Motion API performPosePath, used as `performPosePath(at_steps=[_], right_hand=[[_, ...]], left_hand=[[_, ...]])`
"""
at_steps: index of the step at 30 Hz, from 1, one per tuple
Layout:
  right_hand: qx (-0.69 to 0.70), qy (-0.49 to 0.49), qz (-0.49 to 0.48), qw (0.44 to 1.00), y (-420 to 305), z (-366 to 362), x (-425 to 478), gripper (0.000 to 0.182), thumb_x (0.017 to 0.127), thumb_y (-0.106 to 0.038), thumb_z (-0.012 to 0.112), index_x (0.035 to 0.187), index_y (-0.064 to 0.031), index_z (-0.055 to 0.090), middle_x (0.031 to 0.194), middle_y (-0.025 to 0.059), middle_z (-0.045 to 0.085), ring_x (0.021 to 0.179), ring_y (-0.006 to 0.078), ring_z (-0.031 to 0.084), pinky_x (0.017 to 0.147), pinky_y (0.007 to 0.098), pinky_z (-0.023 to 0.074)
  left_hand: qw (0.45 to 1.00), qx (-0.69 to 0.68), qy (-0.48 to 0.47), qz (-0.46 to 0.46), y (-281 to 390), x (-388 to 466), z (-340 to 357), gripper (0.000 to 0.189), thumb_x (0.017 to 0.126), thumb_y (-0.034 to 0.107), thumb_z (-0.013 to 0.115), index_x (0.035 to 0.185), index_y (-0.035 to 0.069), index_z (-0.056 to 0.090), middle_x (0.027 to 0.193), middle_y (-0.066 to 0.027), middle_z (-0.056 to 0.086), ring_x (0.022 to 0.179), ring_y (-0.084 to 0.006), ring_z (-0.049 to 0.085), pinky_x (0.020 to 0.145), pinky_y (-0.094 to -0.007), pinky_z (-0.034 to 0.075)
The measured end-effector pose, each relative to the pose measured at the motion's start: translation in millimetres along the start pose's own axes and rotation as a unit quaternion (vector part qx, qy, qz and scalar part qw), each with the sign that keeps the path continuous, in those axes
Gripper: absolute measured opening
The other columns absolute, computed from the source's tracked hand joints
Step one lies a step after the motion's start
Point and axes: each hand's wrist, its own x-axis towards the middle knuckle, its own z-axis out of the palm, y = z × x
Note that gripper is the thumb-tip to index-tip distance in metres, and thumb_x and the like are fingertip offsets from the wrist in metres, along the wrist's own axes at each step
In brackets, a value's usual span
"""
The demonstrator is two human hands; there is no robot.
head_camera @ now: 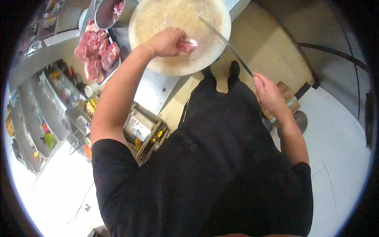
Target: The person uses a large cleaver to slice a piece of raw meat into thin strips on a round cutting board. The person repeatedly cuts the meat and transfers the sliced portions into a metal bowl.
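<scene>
My left hand (168, 41) grips a small piece of raw meat (186, 46) with a pale, fatty edge, over a round chopping block (174, 17). In my right hand (265, 87) is the handle end of a long, narrow knife (226, 43), held out to the right of the block, its tip above the block's surface. Left of the block, several large chunks of raw red meat (91, 53) are heaped on a metal tray (118, 64). A metal bowl (103, 16) with cut meat inside stands just beyond that heap.
A metal counter (152, 89) extends under the block. Below it at left are an open drawer or crate (137, 129) with containers and metal shelves (44, 109) with small items. A cardboard box (285, 94) stands on the floor behind my right forearm.
</scene>
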Motion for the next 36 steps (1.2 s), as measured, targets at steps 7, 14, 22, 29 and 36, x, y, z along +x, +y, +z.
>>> performPosePath(at_steps=[7,14,22,29,36], right_hand=[[0.001,-0.041,-0.012,0.999,-8,3,5,0.045,0.102,-0.041,0.045,0.123,-0.0054,0.061,0.115,0.0191,0.067,0.109,0.0360,0.063,0.094,0.0428,0.0490],[-0.050,-0.038,-0.045,0.997,9,-11,21,0.053,0.101,-0.049,0.042,0.123,-0.0055,0.062,0.120,0.0185,0.066,0.113,0.0355,0.061,0.096,0.0434,0.0472],[-0.065,-0.057,-0.050,0.995,-4,-27,18,0.053,0.100,-0.050,0.043,0.117,-0.0049,0.066,0.110,0.0196,0.069,0.106,0.0364,0.064,0.092,0.0446,0.0489],[-0.045,-0.082,-0.029,0.995,-5,-34,29,0.045,0.101,-0.043,0.048,0.113,-0.0036,0.066,0.100,0.0177,0.069,0.090,0.0291,0.066,0.083,0.0424,0.0510],[-0.033,-0.114,-0.052,0.992,-32,-44,21,0.039,0.096,-0.036,0.058,0.114,-0.0009,0.064,0.088,0.0136,0.068,0.082,0.0220,0.064,0.074,0.0376,0.0517]], left_hand=[[0.997,0.004,0.081,0.007,-6,-19,27,0.036,0.082,0.040,0.074,0.085,0.006,0.062,0.088,-0.0183,0.061,0.086,-0.0369,0.058,0.079,-0.0466,0.046],[0.998,0.023,0.063,0.004,5,-3,11,0.032,0.077,0.027,0.076,0.094,0.004,0.063,0.100,-0.0189,0.063,0.098,-0.0367,0.059,0.088,-0.0437,0.048],[0.978,0.067,0.173,0.097,7,-26,31,0.018,0.083,0.019,0.068,0.073,0.006,0.060,0.075,-0.0168,0.064,0.075,-0.0390,0.063,0.073,-0.0484,0.049],[0.961,-0.065,0.178,-0.202,7,-22,60,0.041,0.090,0.041,0.062,0.076,0.003,0.065,0.079,-0.0210,0.069,0.076,-0.0319,0.069,0.072,-0.0469,0.053],[0.733,-0.565,0.250,-0.285,-11,-27,97,0.026,0.091,0.023,0.068,0.081,-0.001,0.070,0.077,-0.0086,0.070,0.063,-0.0142,0.064,0.064,-0.0278,0.051]])
